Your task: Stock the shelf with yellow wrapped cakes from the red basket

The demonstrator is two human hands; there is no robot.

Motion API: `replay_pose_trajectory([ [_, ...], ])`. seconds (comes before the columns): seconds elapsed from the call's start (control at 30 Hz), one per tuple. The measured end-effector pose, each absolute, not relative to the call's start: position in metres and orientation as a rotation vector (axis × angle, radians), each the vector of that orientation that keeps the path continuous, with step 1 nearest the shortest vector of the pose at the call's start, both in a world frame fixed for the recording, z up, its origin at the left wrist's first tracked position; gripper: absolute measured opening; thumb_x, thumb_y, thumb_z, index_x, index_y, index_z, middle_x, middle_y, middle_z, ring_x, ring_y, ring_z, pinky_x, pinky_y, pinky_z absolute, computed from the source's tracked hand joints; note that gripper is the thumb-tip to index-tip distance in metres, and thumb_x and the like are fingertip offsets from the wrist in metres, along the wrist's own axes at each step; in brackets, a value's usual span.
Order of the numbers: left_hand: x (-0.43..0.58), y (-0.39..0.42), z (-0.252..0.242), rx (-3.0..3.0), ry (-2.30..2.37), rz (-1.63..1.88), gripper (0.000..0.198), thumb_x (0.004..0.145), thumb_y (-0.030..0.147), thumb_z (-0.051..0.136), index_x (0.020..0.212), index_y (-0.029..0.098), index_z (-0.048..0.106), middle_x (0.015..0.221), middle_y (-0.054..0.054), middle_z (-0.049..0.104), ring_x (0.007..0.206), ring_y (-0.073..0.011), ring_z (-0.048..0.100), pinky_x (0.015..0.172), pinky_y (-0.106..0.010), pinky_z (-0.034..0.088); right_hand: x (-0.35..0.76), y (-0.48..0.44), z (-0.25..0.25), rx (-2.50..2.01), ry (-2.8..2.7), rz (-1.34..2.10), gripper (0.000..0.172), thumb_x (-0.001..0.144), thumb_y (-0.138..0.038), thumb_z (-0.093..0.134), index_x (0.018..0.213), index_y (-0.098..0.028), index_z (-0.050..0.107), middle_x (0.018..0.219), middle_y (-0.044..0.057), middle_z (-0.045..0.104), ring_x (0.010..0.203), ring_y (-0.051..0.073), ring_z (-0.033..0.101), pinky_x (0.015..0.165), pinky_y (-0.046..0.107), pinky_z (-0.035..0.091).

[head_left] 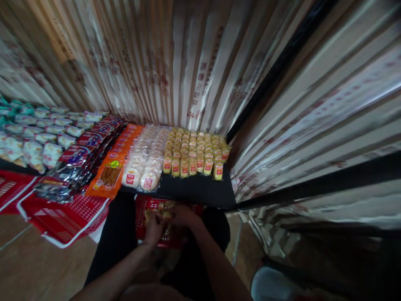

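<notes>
Small wrapped packets [167, 215] cluster over the red basket [140, 225] between the knees. The left hand [154, 229] curls its fingers round some; the right hand [183, 215] bends over others, its grip too dim to tell. Slick wrappers could slip free. Farther left, the orange bag [108, 177] overhangs the black table [200, 190]; a knock from the left knee [123, 209] might topple it.

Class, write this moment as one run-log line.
left hand: at small yellow packets; right hand: at same packets; beneath: red basket; black tabletop: red-labelled yellow packets in rows
</notes>
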State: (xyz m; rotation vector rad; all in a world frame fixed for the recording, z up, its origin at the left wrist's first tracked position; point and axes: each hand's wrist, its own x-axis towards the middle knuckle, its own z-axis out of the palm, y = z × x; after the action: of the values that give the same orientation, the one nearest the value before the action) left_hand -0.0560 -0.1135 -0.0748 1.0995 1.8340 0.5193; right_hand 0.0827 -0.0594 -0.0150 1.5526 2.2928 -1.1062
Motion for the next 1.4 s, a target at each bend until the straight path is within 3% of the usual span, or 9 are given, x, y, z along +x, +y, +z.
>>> replay_pose_trajectory([
  [0.2,-0.044,-0.114,-0.043,1.214,1.574,0.756,0.037,0.074,0.031,0.053,0.108,0.017,0.051,0.081,-0.002,0.061,0.073,-0.0158,0.059,0.068,-0.026,0.047,0.11,-0.055,0.037,1.476,2.382,-1.068,0.025,0.07,-0.028,0.058,0.091,-0.026,0.071,0.088,0.002,0.072,0.081,0.021,0.065,0.067,0.024,0.044],
  [0.37,-0.026,-0.098,-0.02,1.102,1.315,0.788,0.048,0.065,0.051,0.057,0.097,0.016,0.054,0.068,0.001,0.058,0.062,-0.0136,0.057,0.058,-0.024,0.045,0.138,-0.049,0.076,1.614,2.513,-1.141,0.04,0.075,-0.025,0.054,0.114,-0.02,0.061,0.102,0.005,0.068,0.089,0.018,0.062,0.074,0.023,0.044],
  [0.6,0.01,-0.085,0.022,0.982,1.262,0.844,0.053,0.053,0.062,0.06,0.082,0.019,0.048,0.063,0.003,0.056,0.058,-0.0131,0.059,0.056,-0.024,0.046,0.162,-0.047,0.084,2.286,2.519,-1.225,0.06,0.076,-0.037,0.059,0.132,-0.022,0.042,0.091,0.001,0.066,0.075,0.015,0.061,0.069,0.023,0.043],
  [0.7,0.023,-0.077,0.027,0.95,1.231,0.877,0.052,0.052,0.061,0.063,0.079,0.019,0.046,0.061,0.003,0.056,0.057,-0.0126,0.059,0.056,-0.025,0.048,0.163,-0.046,0.069,2.537,2.519,-1.3,0.06,0.077,-0.036,0.059,0.132,-0.022,0.04,0.086,-0.001,0.065,0.07,0.012,0.06,0.068,0.022,0.044],
  [0.83,0.037,-0.065,0.024,0.953,1.208,0.898,0.05,0.054,0.058,0.065,0.079,0.019,0.047,0.06,0.004,0.055,0.057,-0.0123,0.059,0.057,-0.024,0.048,0.16,-0.045,0.047,2.758,2.458,-1.429,0.056,0.08,-0.033,0.055,0.132,-0.023,0.039,0.089,0.0,0.065,0.077,0.014,0.061,0.071,0.023,0.047],
  [1.03,0.054,-0.051,0.024,1.005,1.218,0.837,0.04,0.063,0.051,0.063,0.079,0.016,0.052,0.065,0.001,0.058,0.058,-0.0111,0.058,0.054,-0.021,0.046,0.172,-0.051,0.031,3.016,2.267,-1.194,0.05,0.085,-0.032,0.044,0.134,-0.024,0.038,0.094,0.002,0.066,0.084,0.017,0.062,0.075,0.027,0.049],
  [1.23,0.07,-0.02,0.04,1.34,1.316,0.772,0.036,0.074,0.043,0.055,0.095,0.014,0.06,0.079,-0.003,0.063,0.065,-0.0129,0.057,0.056,-0.021,0.045,0.192,-0.051,0.037,2.946,2.397,-1.168,0.046,0.085,-0.032,0.044,0.131,-0.023,0.045,0.108,0.004,0.064,0.096,0.018,0.059,0.086,0.029,0.046],
  [1.4,0.089,0.012,0.051,1.509,1.228,0.815,0.027,0.077,0.033,0.054,0.097,0.015,0.059,0.078,-0.001,0.063,0.066,-0.012,0.056,0.06,-0.021,0.045,0.201,-0.041,0.046,2.944,2.54,-1.015,0.042,0.086,-0.03,0.043,0.126,-0.021,0.052,0.117,0.007,0.06,0.108,0.02,0.055,0.094,0.033,0.042],
])
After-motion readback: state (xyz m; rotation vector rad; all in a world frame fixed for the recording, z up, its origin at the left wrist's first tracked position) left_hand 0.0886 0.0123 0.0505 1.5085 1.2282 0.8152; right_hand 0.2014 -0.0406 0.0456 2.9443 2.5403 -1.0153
